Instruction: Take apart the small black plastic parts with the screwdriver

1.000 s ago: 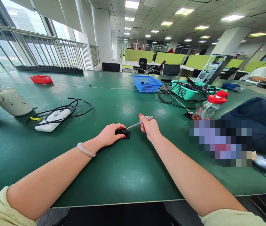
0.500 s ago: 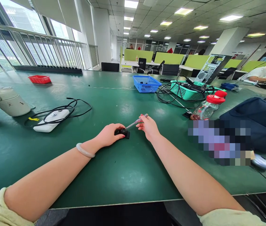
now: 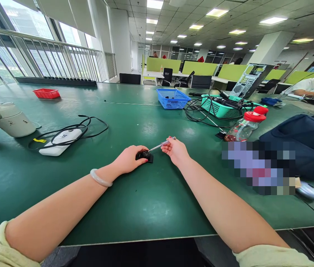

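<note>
My left hand (image 3: 130,159) is closed around a small black part (image 3: 146,155), steadying it on the green table (image 3: 146,200). The part has a flat square end at its right; my fingers hide much of the rest, and its exact kind does not show. A screwdriver (image 3: 157,146) with a clear handle is pinched in the fingers of my right hand (image 3: 176,150). Its thin metal shaft slants down to the left, and the tip meets the top of the black part.
A white box with a black cable (image 3: 62,142) lies left, near a pale jug (image 3: 14,120). Farther back are a red tray (image 3: 46,94), a blue basket (image 3: 173,99) and a green basket (image 3: 220,108) of cables. A red-lidded jar (image 3: 243,128) and dark bag (image 3: 301,144) stand right.
The fingers of my right hand have shifted on the screwdriver's handle, which sits slightly lower. My left hand and the black part stay almost in place.
</note>
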Tool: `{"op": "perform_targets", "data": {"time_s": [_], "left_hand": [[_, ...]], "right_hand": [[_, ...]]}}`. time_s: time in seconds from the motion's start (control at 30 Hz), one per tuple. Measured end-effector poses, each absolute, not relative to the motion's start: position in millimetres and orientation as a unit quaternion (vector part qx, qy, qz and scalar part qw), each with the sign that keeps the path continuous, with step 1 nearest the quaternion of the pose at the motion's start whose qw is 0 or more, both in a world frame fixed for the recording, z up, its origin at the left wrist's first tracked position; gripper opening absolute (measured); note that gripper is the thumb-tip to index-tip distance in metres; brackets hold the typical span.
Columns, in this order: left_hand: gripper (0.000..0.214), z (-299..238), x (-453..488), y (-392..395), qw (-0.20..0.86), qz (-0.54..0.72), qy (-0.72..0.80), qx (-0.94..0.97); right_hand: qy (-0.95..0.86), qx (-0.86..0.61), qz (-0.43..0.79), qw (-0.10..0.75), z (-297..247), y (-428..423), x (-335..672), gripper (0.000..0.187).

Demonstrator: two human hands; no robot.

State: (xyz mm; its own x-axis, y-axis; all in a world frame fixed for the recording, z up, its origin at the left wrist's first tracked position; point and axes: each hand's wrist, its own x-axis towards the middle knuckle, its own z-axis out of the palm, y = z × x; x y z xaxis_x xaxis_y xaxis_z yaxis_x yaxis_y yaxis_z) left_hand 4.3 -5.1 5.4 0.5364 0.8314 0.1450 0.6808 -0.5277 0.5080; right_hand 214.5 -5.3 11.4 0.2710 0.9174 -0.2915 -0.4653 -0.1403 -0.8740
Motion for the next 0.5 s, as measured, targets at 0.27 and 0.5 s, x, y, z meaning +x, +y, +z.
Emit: {"op": "perform_targets", "data": {"time_s": [0.27,0.5], "left_hand": [[0.04,5.6,5.2,-6.7,0.177,0.191,0.426,0.866],[0.044,4.9,5.4,-6.4,0.177,0.19,0.437,0.861]], "right_hand": [[-0.247,-0.512,0.558,0.604,9.8,-4.2,217.6,0.024],[-0.324,-0.524,0.56,0.555,10.2,-7.8,214.4,0.014]]}}
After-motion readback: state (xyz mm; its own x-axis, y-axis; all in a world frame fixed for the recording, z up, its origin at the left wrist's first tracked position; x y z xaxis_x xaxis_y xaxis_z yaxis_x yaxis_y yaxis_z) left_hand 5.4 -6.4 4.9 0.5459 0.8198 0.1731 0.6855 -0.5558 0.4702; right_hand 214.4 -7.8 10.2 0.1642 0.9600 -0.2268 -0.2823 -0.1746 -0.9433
